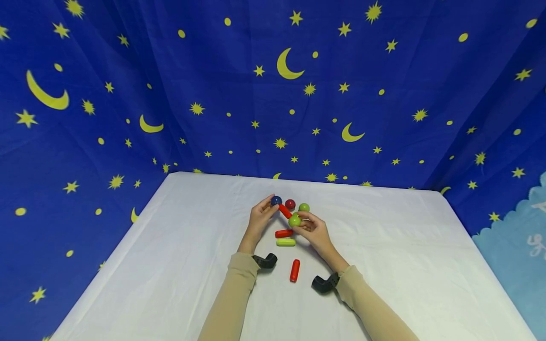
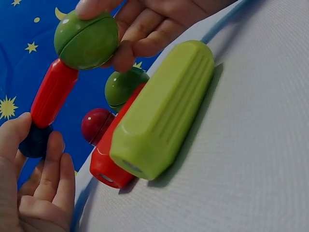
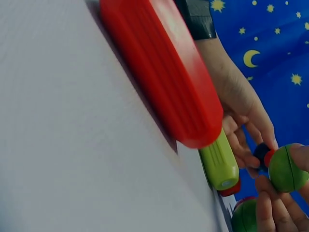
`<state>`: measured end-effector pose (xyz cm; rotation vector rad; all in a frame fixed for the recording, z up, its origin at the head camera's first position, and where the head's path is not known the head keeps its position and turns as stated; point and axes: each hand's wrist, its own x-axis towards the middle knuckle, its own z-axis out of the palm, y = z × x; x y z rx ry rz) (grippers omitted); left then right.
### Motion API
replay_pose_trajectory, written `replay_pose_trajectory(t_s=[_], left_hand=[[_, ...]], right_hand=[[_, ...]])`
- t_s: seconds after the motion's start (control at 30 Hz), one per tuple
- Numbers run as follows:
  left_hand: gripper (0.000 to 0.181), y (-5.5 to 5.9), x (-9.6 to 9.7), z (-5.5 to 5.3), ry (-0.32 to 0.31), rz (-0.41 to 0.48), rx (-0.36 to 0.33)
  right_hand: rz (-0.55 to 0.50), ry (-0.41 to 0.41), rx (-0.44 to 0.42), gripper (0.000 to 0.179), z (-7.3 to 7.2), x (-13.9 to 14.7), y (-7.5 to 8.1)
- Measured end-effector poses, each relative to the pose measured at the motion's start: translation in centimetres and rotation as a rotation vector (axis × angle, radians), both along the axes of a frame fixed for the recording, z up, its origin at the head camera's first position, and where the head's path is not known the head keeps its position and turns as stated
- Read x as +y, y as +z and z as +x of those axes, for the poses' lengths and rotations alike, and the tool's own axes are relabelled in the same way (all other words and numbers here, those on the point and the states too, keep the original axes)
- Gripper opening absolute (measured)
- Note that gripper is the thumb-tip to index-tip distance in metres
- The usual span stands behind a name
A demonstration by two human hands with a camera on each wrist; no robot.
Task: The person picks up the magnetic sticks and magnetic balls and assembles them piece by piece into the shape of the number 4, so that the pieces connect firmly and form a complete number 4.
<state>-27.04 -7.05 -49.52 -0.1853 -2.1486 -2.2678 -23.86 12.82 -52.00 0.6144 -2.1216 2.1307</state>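
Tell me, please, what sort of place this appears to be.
Perhaps a makeshift play or recording booth: a blue star-patterned curtain hangs behind a white tablecloth bearing red rods.

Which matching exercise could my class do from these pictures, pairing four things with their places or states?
Things:
1. left hand
2. right hand
3. red ball
4. lime rod

Places or states:
A. on the table, beside a red rod
B. holds a green ball
C. on the table, beside another green ball
D. holds the blue ball

Pairs: 1-D, 2-B, 3-C, 4-A
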Motion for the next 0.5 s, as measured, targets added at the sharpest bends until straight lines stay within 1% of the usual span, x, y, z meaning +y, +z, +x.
replay_pose_trajectory(t_s=[0.1, 0.2, 0.27, 0.37, 0.5], left_hand=[[0.051, 0.2, 0.0, 0.1, -0.013, -0.037, 0.0], [0.051, 0.0, 0.0, 0.0, -0.026, -0.029, 0.006], [0.05, -0.4, 0.1, -0.2, -0.035, 0.002, 0.011], [0.047, -1.4, 0.2, -0.8, -0.043, 0.046, -0.004], [0.047, -2.4, 0.3, -1.4, -0.051, 0.054, -0.023]], right_hand=[[0.032, 0.005, 0.001, 0.045, 0.3, -0.3, 0.4], [0.057, 0.018, 0.003, 0.043, 0.9, -0.7, 1.3], [0.07, 0.021, 0.003, 0.043, 1.4, -1.0, 1.9], [0.091, 0.023, -0.01, 0.041, 2.0, -1.4, 2.5], [0.126, 0.024, -0.024, 0.041, 2.3, -1.8, 2.6]])
